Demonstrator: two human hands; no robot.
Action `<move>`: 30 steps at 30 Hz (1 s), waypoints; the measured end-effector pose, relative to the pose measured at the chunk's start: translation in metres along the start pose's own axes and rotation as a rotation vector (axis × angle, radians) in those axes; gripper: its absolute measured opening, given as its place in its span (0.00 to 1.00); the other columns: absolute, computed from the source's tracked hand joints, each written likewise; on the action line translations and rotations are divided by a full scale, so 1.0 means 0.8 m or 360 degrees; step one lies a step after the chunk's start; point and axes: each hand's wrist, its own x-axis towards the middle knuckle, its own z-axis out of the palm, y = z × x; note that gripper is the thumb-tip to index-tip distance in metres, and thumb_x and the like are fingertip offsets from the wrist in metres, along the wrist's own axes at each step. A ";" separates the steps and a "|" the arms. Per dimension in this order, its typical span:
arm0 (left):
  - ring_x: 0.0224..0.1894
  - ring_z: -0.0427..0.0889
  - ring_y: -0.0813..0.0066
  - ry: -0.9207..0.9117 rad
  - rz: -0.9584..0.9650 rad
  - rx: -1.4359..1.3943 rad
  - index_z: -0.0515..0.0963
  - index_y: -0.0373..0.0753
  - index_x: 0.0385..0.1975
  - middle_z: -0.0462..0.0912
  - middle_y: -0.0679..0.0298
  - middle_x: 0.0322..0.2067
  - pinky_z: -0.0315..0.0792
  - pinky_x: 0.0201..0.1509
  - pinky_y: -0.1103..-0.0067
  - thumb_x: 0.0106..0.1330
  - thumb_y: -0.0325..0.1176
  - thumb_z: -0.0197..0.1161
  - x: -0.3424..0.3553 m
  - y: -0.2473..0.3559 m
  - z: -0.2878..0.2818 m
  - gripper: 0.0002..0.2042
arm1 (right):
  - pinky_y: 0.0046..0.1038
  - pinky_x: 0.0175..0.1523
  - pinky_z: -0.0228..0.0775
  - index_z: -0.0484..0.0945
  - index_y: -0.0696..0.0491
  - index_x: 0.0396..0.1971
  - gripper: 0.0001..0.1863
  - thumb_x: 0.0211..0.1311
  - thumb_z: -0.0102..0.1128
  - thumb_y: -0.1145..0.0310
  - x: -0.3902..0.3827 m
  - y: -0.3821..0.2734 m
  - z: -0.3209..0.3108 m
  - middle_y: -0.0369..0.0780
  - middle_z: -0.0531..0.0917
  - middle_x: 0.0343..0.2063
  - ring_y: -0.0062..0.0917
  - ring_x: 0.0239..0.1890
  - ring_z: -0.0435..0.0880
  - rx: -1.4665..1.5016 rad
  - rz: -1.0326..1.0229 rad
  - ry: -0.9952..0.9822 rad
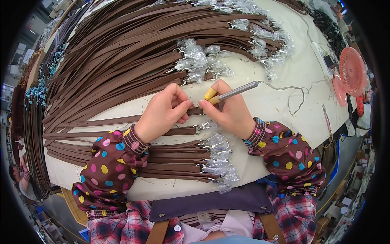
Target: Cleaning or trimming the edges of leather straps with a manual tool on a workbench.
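My left hand is closed, thumb and fingertips pinched at the end of a brown strap. My right hand grips a corded soldering iron with a silver handle, like a pen. Its working end points down-left at the strap end, close to my left fingertips; the tip itself is hidden by my fingers. Something yellow wraps my right index finger. Just below my hands lies another brown strap with a metal ring. Nearer me, several straps lie side by side, their clasps in clear plastic.
A large heap of brown straps covers the far left of the pale table, with plastic-wrapped clasps. The iron's cord loops rightward near a white power strip. Pink plastic baskets and tweezers are at right.
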 end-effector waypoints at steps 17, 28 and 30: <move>0.27 0.77 0.83 0.0095 -0.0018 -0.0115 0.67 0.33 0.33 0.76 0.64 0.30 0.74 0.26 0.85 0.65 0.29 0.58 -0.001 0.004 0.001 0.08 | 0.19 0.26 0.68 0.66 0.58 0.32 0.12 0.57 0.62 0.71 -0.002 -0.005 -0.004 0.37 0.77 0.22 0.15 0.22 0.76 -0.0013 -0.0062 0.0038; 0.29 0.77 0.70 0.0046 0.0546 0.1187 0.75 0.44 0.34 0.72 0.65 0.29 0.72 0.33 0.76 0.53 0.30 0.66 -0.009 0.010 0.021 0.10 | 0.18 0.28 0.61 0.68 0.55 0.30 0.09 0.57 0.61 0.72 -0.002 -0.004 -0.014 0.32 0.72 0.21 0.12 0.23 0.69 0.0226 -0.0152 0.0307; 0.28 0.77 0.72 0.0040 0.0486 0.1167 0.75 0.43 0.33 0.72 0.65 0.27 0.72 0.33 0.77 0.53 0.30 0.66 -0.008 0.009 0.018 0.09 | 0.18 0.28 0.61 0.68 0.55 0.30 0.10 0.57 0.61 0.71 -0.004 -0.005 -0.015 0.32 0.72 0.21 0.12 0.23 0.69 0.0242 -0.0148 0.0280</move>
